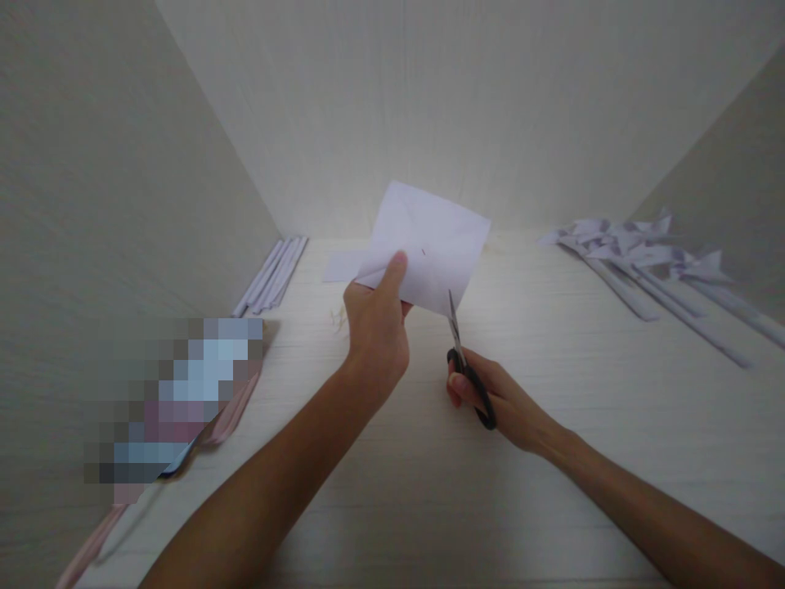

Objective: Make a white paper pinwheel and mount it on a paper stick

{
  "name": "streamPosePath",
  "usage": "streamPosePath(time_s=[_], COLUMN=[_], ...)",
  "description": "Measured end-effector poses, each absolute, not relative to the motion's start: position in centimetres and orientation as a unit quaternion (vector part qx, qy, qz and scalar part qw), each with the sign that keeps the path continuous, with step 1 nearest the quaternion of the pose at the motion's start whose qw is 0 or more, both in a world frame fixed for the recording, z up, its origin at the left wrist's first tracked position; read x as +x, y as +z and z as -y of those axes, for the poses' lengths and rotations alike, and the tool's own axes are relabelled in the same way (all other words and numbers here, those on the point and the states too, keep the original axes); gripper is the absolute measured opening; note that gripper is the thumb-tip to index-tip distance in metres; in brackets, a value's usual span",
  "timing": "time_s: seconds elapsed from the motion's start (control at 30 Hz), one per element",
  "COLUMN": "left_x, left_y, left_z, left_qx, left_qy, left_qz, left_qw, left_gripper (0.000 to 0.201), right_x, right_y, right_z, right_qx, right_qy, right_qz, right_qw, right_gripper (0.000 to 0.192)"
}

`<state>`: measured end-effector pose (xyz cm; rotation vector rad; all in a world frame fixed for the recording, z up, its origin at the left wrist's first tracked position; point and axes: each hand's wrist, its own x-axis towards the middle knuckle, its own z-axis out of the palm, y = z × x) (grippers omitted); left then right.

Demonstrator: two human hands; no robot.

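Observation:
A square sheet of white paper [437,233] with a small dark mark near its middle is pinched at its lower left by my left hand [379,315], thumb on top. My right hand [484,393] grips a pair of scissors [456,334] by its black handles. The blades point up at the paper's lower right edge, close to a corner. Whether they are cutting into the sheet I cannot tell. Another piece of white paper [343,266] lies flat on the table, partly behind the held sheet.
Several rolled white paper sticks [273,274] lie at the left back. At the right, several white paper pinwheels [638,245] on sticks lie in a pile. A blurred-out object [196,384] with a pink strap sits at the left. Walls rise behind and on both sides of the table [392,483].

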<state>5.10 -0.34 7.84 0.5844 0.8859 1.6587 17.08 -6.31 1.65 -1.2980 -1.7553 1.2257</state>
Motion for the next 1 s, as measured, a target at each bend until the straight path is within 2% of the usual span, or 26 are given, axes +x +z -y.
streamPosePath(time_s=[0.7, 1.0], left_x=[5.15, 5.18], left_y=[7.56, 7.53], left_z=[0.45, 0.40], left_qx=[0.261, 0.301], left_qy=[0.707, 0.711], left_qz=[-0.369, -0.373], left_qw=[0.544, 0.515], left_gripper=[0.016, 0.023], right_x=[17.09, 17.21], right_y=[1.98, 1.71], right_z=[6.42, 6.40], right_qx=[-0.506, -0.509], right_qy=[0.450, 0.444], right_qz=[0.676, 0.679], right_qw=[0.291, 0.289], right_gripper=[0.040, 0.035])
